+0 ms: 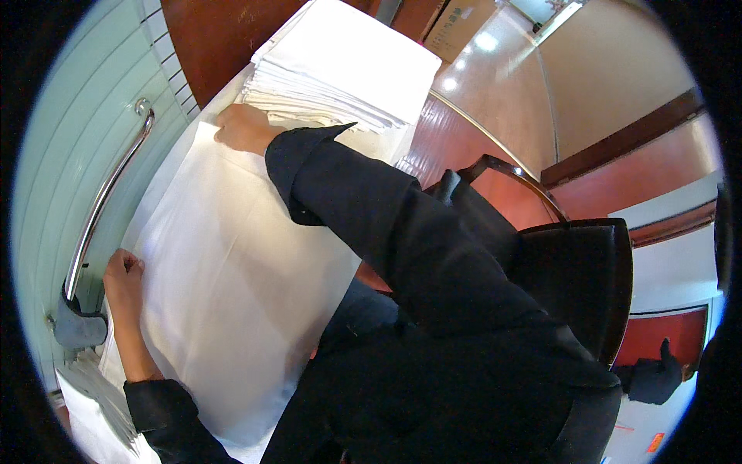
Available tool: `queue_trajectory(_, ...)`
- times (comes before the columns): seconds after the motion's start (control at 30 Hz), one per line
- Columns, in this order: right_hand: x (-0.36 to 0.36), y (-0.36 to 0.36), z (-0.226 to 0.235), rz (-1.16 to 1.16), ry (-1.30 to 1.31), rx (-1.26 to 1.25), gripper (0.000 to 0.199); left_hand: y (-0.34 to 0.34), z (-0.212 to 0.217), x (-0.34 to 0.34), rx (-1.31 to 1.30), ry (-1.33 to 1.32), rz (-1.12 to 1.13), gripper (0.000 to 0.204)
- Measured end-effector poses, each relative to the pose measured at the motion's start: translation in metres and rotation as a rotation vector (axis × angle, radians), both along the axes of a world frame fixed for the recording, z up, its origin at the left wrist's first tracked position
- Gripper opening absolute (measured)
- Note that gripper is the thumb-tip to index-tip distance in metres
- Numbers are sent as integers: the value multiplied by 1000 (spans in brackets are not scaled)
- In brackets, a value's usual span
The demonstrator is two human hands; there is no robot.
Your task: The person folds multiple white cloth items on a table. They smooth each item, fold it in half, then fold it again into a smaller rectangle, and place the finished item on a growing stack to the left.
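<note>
A white cloth (232, 255) lies spread over the table before me, with faint creases across it. My right hand (243, 128) reaches to its far edge, closed on the cloth near a corner, just in front of a stack of folded white cloths (348, 58). At the left side of the spread cloth is my left hand (124, 272), its fingers curled together at the edge; the fingertips are partly hidden. Both forearms wear dark sleeves, and my right arm crosses over the cloth's right part.
A shiny metal rail (112, 185) with a grey cover at its lower end runs along the pale green wall (69, 147) at left. More folded white cloths (97, 406) sit at lower left. A dark chair (576, 271) stands to the right; a cardboard box (460, 29) is farther back.
</note>
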State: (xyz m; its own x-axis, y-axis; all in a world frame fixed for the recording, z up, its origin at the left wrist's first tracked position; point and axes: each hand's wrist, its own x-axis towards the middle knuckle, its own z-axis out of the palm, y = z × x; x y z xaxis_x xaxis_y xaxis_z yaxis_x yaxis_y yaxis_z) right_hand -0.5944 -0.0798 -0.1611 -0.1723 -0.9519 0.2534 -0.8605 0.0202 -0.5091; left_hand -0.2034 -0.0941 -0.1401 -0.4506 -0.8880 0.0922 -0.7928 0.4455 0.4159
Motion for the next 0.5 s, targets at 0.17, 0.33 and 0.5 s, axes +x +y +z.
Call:
queue_trajectory(0.17, -16, -11, -12, 70, -24, -42, 30, -14, -18, 13, -87, -4, 18, 11)
queue_trajectory(0.33, -25, -30, -38, 153, 242, -47, 29, -23, -43, 11, -440, -213, 13, 10)
queue_trajectory(0.5, -30, -20, -15, 158, 74, -11, 27, 14, -18, -1, -388, -264, 40, 22)
